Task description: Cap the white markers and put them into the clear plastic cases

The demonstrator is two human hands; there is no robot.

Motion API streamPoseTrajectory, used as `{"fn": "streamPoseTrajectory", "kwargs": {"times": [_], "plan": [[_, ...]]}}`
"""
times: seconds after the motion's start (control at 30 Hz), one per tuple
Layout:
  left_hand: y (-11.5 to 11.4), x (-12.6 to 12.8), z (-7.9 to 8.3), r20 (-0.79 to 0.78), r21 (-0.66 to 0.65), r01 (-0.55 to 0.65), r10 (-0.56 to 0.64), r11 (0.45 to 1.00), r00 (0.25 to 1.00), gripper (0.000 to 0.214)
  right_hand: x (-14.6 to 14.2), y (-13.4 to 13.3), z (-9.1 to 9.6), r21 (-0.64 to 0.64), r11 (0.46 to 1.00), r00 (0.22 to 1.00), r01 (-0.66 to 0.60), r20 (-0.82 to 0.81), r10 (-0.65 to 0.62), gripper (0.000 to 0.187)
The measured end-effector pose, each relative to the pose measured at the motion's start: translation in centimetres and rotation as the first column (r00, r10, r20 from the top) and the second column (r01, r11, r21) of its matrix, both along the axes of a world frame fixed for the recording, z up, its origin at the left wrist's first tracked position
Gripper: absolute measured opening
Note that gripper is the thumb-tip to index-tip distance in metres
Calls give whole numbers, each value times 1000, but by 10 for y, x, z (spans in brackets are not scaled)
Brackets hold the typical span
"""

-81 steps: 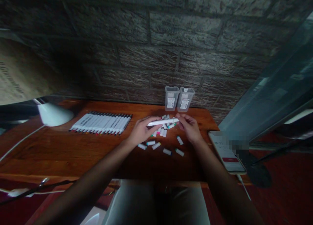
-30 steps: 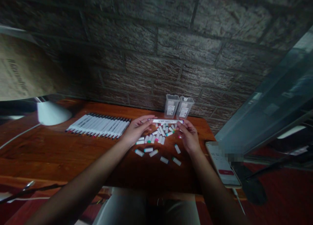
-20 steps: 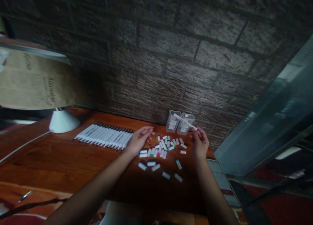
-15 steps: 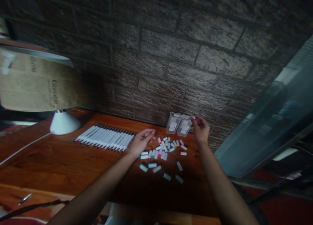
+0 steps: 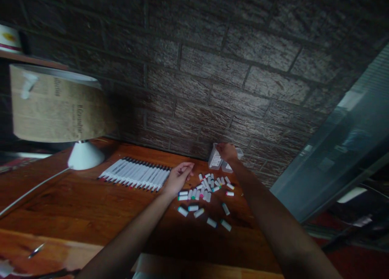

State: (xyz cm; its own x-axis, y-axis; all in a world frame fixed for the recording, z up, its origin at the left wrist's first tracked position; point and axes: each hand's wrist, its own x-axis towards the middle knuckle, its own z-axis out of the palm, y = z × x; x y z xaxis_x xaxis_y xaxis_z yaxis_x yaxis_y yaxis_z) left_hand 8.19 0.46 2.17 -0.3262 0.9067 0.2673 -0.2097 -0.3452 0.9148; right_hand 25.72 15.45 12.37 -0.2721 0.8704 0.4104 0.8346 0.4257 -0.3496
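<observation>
My right hand [image 5: 227,151] is closed at the top of a clear plastic case [image 5: 215,162] with two compartments, over its left part. The white marker it held a moment earlier is hidden behind the fingers. My left hand [image 5: 180,177] hovers low over the table, thumb and fingers pinched together. Whatever it may hold does not show. Right of it lies a loose pile of white marker caps [image 5: 206,184] with coloured ends. On its left, a neat row of white markers [image 5: 136,173] with black ends lies side by side.
A lamp with a printed paper-like shade [image 5: 60,105] and white base [image 5: 86,155] stands left on the wooden table [image 5: 75,206], its cord trailing leftward. A brick wall [image 5: 194,88] rises right behind. Near the front left edge lies a pen [image 5: 36,250].
My right hand has moved left from the case's right side to its left part, and the marker has gone out of sight. My left hand stays by the caps. The view has shifted slightly.
</observation>
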Motion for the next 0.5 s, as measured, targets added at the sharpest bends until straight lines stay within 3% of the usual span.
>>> {"fn": "streamPoseTrajectory", "kwargs": {"times": [0.27,0.4,0.5], "plan": [[5,-2,-3,-3,-11,-6,6,1000,1000,43,7,-2,-2,-40,999,981,-33,192,40,34],[6,-1,-4,-40,-11,-6,6,1000,999,40,4,-5,-1,-62,997,973,34,229,-18,35],[4,-3,-4,-155,7,-57,57,998,986,36,-6,-9,2,-64,994,970,93,232,-76,32]]}}
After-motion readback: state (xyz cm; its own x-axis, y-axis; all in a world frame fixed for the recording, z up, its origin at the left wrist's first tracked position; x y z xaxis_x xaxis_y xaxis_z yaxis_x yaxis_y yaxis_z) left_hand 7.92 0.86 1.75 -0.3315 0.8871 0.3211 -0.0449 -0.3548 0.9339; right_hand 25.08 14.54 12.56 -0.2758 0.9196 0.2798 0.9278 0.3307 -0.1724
